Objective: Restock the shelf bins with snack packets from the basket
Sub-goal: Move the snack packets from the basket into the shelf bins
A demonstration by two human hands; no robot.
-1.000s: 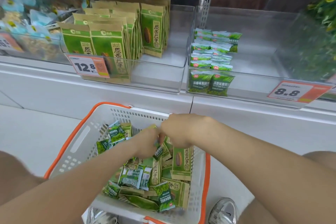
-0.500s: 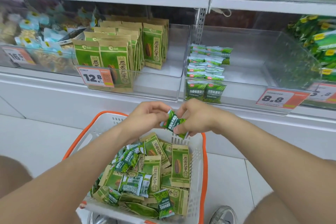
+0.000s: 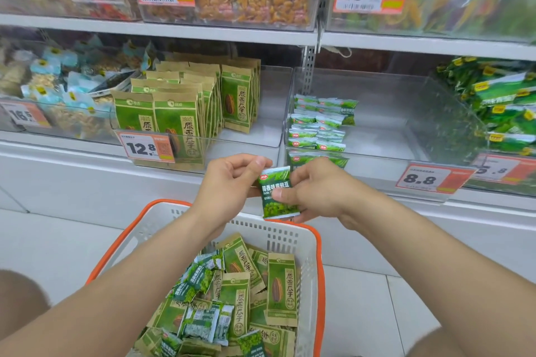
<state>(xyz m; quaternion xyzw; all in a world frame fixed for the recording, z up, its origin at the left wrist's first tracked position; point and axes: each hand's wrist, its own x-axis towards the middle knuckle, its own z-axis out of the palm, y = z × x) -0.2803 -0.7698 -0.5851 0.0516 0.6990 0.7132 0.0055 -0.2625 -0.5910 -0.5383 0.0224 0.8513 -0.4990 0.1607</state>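
The pea packet [image 3: 278, 191] hangs upright in the air above the basket [image 3: 255, 229], just in front of the shelf, with both hands on it. The left hand [image 3: 229, 180] pinches its top left corner between thumb and curled fingers, and the right hand [image 3: 319, 191] grips its right edge, thumb across the front. Straight behind is the pea bin [image 3: 383, 136], where the shelved peas [image 3: 316, 124] fill only the left side. The seed bin [image 3: 255, 136] next to it has room on its right. The basket holds a deep, mixed heap of seed bags [image 3: 281, 287] and small pea packs, so I'd say most of the restocking is yet to do.
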